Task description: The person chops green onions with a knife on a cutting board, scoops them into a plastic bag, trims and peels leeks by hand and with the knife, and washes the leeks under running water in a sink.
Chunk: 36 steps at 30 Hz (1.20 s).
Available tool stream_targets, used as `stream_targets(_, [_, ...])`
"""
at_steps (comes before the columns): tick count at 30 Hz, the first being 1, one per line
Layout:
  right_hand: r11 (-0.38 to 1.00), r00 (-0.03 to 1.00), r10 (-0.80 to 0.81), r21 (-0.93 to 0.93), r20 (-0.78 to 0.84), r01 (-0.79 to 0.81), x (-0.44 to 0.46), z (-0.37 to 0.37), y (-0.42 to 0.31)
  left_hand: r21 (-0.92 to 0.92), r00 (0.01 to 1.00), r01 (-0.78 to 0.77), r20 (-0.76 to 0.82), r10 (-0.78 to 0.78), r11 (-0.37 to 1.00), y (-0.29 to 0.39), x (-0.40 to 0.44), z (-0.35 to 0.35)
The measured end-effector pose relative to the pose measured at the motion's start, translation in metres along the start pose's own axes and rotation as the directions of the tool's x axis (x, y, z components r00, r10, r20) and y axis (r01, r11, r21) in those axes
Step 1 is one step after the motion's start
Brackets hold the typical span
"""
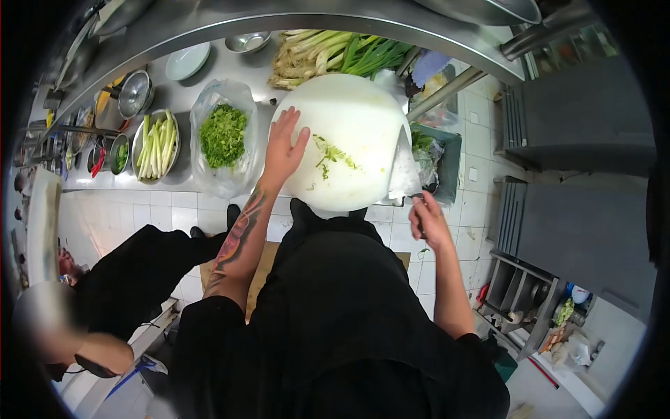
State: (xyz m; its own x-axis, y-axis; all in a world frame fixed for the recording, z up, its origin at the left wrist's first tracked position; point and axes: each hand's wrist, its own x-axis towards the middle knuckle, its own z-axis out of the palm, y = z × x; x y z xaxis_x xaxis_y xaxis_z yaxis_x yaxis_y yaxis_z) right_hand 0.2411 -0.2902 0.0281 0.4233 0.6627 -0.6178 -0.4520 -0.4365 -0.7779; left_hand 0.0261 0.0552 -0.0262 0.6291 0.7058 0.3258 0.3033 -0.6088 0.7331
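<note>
Cleaver point(403, 170): upright-looking blade at the round cutting board's right edge, handle toward the cook.
Right hand point(431, 222): closed around that handle.
Left hand point(285, 148): open, fingers a little spread, over the board's left side; I can't tell whether it's touching.
Cutting board point(349, 105): white, thick, with green scraps point(333, 155) scattered near the middle.
Plastic bag point(204, 173): left of the board, chopped greens point(223, 135) inside.
Bowl point(176, 155): farther left, holding pale stalks point(157, 145).
Scallions point(317, 57): heaped behind the board, roots leftward.
</note>
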Motion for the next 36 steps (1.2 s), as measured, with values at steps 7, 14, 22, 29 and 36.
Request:
stream_targets(7, [0.995,0.997,0.033,-0.099,0.066,-0.027,0.014,0.135,0.011,0.093,0.950,-0.159,0.286,0.127,0.983,0.050,-0.045,0.002])
stream_targets(14, [0.997,0.995,0.050,-0.059,0.088,-0.045,0.026,0.197,0.007,0.026,0.997,-0.060,0.054,0.059,0.998,0.028,-0.010,0.027])
stream_targets(22, [0.916,0.903,-0.173,-0.274,0.392,0.295,0.079,0.309,-0.029,-0.049,0.971,0.134,-0.192,-0.141,0.990,-0.059,0.016,-0.073])
stream_targets(29, [0.917,0.924,-0.213,-0.261,0.317,0.302,0.058,0.262,-0.049,0.429,0.963,-0.045,-0.220,0.152,0.902,-0.126,0.010,-0.141])
stream_targets(36, [0.971,0.980,-0.192,-0.152,-0.057,0.182,0.034,0.109,-0.027,0.283,0.992,0.122,-0.069,-0.107,0.951,-0.084,-0.023,-0.079])
